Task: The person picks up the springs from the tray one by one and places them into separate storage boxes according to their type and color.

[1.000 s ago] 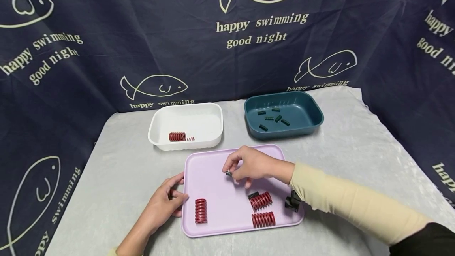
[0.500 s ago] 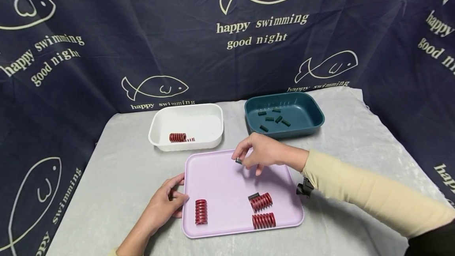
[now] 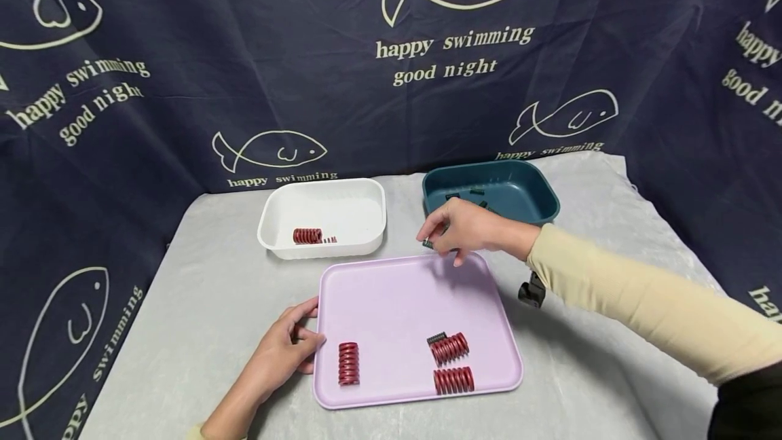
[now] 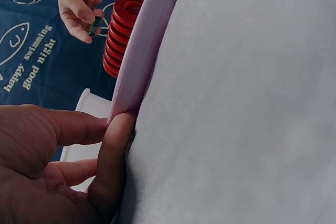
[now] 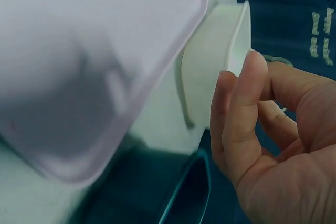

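Observation:
My right hand (image 3: 470, 226) pinches a small dark green spring (image 3: 427, 244) between thumb and fingers, just above the far edge of the lilac tray (image 3: 391, 304) and in front of the teal tub (image 3: 537, 202). In the left wrist view the spring (image 4: 94, 26) shows green. My left hand (image 3: 282, 345) grips the tray's left rim between thumb and finger. On the tray lie a large red spring (image 3: 349, 363) at left, two more red springs (image 3: 454, 380) at right, and a small black spring (image 3: 436, 338) touching the upper one.
Several small dark springs (image 3: 477, 191) lie in the teal tub, partly hidden behind my right hand. A white tub (image 3: 348, 206) at the back left holds a large red spring (image 3: 307, 235) and smaller red bits. A dark printed curtain (image 3: 366, 114) hangs behind the grey cloth (image 3: 201, 290).
My right hand has carried the small green spring from over the middle of the tray away and slightly right, towards the teal tub. The left hand has stayed on the tray's rim.

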A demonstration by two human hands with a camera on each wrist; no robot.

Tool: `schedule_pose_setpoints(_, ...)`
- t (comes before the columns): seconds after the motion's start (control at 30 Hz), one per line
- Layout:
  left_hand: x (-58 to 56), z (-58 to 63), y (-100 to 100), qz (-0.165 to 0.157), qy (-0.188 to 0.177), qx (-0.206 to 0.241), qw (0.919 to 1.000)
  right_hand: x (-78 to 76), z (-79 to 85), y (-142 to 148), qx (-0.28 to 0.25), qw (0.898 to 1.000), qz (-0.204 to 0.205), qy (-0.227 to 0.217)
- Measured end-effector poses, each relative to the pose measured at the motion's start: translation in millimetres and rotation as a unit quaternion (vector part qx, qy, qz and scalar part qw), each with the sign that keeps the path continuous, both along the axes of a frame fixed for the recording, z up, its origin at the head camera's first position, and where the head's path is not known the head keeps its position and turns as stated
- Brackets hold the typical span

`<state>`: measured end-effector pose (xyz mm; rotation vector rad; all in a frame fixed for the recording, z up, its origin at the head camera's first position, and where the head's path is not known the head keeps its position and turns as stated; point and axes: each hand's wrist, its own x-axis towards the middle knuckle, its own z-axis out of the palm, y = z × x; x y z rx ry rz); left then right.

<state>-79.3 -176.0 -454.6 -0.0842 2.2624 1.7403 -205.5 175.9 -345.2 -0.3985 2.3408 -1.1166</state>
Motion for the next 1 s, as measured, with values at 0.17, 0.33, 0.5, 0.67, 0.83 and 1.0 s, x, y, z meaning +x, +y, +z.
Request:
schedule_pose_setpoints(0.17,-0.1,-0.8,0,0.002,0.001,0.001,1.0000,-17.4,-1.0,10,0.000,1.000,-0.009,-0.003)
schedule_pose_setpoints(0.33,0.1,-0.7,0,0.003,0.002,0.000,1.0000,-33.7,0.6,20,0.005,1.000,-0.014,-0.002)
schedule_pose_setpoints(0.5,0.5,-0.2,0,0.003,0.003,-0.003,1.0000,-49.8,4.3,30,0.012,1.000,-0.028,0.001)
schedule_pose_setpoints(0.67,-0.4,0.4,-1,0.002,0.003,-0.005,1.0000,-66.2,8.5,38,0.026,0.999,-0.032,0.001)
schedule_pose_setpoints(0.83,-1.2,0.3,-1,-0.002,0.001,-0.003,1.0000,-84.4,8.3,43,0.050,0.998,-0.035,0.005)
schedule_pose_setpoints(1.0,-1.5,0.7,-3,-0.008,-0.001,0.001,1.0000,-101.3,3.7,45,0.071,0.997,-0.033,-0.007)
